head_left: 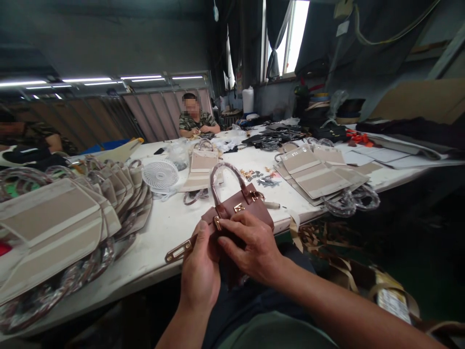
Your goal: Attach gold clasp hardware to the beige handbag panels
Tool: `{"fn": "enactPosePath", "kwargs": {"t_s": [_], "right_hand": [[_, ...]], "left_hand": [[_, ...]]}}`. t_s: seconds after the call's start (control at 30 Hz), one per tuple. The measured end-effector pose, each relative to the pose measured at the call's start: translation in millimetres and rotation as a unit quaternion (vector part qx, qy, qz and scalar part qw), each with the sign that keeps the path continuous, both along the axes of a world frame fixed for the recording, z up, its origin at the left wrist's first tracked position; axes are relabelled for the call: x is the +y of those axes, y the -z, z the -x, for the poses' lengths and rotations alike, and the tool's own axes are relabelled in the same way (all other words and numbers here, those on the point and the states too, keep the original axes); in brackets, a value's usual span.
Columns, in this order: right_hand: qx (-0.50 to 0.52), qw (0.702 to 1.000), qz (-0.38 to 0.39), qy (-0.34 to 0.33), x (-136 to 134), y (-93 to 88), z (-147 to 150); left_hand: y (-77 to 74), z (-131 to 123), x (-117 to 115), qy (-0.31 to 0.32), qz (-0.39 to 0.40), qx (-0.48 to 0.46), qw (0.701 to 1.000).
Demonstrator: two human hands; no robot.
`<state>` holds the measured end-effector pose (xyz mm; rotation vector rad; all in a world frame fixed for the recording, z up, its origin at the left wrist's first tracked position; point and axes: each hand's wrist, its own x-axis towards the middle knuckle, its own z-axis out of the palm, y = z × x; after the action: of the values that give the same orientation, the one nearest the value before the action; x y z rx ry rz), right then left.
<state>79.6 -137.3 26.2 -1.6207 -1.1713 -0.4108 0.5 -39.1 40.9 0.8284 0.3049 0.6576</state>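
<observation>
A brown handbag [259, 206] leans at the table's front edge in front of me, its arched handle [228, 167] covered in clear wrap. Gold-coloured hardware shows on its face, with a clasp [239, 208] near the middle. My left hand [199, 271] grips the bag's left side, thumb upward, next to a brown strap [178, 251] with a gold slotted plate that sticks out leftward. The fingertips of my right hand [254, 242] press near a small gold buckle [217, 223] on the strap. The bag's lower part is hidden behind my hands.
Stacked beige bag panels [54, 208] with wrapped handles cover the table's left; more panels [316, 169] lie at right. A white fan [160, 175] and loose gold fittings [249, 174] are beyond the bag. A person [198, 118] sits across the table, another [47, 135] at far left.
</observation>
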Motion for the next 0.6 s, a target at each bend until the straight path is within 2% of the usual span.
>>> {"fn": "enactPosePath", "kwargs": {"t_s": [0.13, 0.23, 0.43, 0.5, 0.6], "right_hand": [[-0.022, 0.999, 0.031, 0.026, -1, -6.6, 5], [-0.023, 0.999, 0.025, 0.036, 3, -8.9, 4], [0.074, 0.996, -0.044, -0.028, 12, -4.5, 10], [0.056, 0.997, -0.044, -0.031, 13, -0.4, 14], [-0.044, 0.999, -0.015, 0.003, 15, 4.9, 14]], "left_hand": [[1.1, 7, -5, 0.015, -0.015, -0.015, 1.000], [1.0, 11, -8, 0.023, -0.026, -0.018, 0.999], [-0.2, 25, -14, 0.003, -0.033, -0.036, 0.999], [1.6, 30, -16, 0.003, -0.032, -0.047, 0.998], [6.5, 32, -15, -0.020, -0.068, -0.051, 0.996]]}}
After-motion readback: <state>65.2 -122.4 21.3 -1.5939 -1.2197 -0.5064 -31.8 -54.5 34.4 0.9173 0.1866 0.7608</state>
